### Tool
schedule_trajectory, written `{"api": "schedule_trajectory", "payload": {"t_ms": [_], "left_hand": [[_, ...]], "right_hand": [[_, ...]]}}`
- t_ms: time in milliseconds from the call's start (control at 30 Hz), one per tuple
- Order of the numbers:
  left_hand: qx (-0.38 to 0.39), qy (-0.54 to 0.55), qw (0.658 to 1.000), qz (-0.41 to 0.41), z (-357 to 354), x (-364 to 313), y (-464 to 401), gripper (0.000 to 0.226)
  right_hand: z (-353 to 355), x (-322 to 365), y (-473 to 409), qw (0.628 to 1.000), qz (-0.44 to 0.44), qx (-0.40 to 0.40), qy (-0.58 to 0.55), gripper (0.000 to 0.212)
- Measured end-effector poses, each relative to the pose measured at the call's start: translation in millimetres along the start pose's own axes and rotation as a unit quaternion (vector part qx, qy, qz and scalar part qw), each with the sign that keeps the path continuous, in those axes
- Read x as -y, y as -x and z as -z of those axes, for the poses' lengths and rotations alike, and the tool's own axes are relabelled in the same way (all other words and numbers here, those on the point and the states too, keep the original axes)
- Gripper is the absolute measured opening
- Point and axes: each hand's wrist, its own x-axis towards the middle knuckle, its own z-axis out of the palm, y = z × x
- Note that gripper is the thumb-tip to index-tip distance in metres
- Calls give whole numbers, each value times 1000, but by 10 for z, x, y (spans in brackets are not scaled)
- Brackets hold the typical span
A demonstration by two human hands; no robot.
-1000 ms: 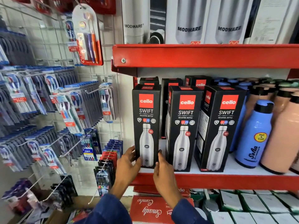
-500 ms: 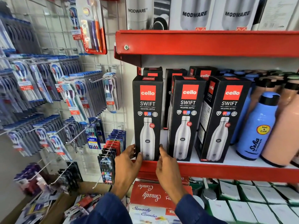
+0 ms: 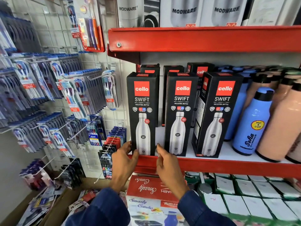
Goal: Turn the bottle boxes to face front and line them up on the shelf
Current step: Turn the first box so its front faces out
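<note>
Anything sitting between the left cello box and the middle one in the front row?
Head view: only bare white shelf separates the left cello box and the middle cello box; the right hand's fingertips reach into its front.

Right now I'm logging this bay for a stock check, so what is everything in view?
Cello Swift boxes: three in front, black, facing front on the middle shelf; at least three more behind.
Sola bottle: one, blue, right of the boxes.
Peach bottles: several, far right.
Modware boxes: several, grey, top shelf.
Toothbrush packs: many, blue, on the left pegs.
Smarty Combo box: one, red, below.
Left hand: on the leftmost box's lower left edge.
Right hand: beside its lower right edge; contact unclear.
</note>
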Motion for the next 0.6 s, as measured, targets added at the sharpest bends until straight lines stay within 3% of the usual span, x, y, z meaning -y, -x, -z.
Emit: {"api": "schedule_trajectory", "payload": {"t_ms": [433, 533, 600], "left_hand": [[-2, -17, 1000, 11, 16, -91, 54, 39], [-89, -16, 996, -12, 29, -158, 138, 48], [-152, 5, 985, -85, 28, -264, 192, 43]], "right_hand": [[174, -72, 20, 996, 9, 80, -22, 55], [305, -124, 83, 998, 25, 15, -59, 48], [427, -198, 119, 994, 25, -79, -76, 35]]}}
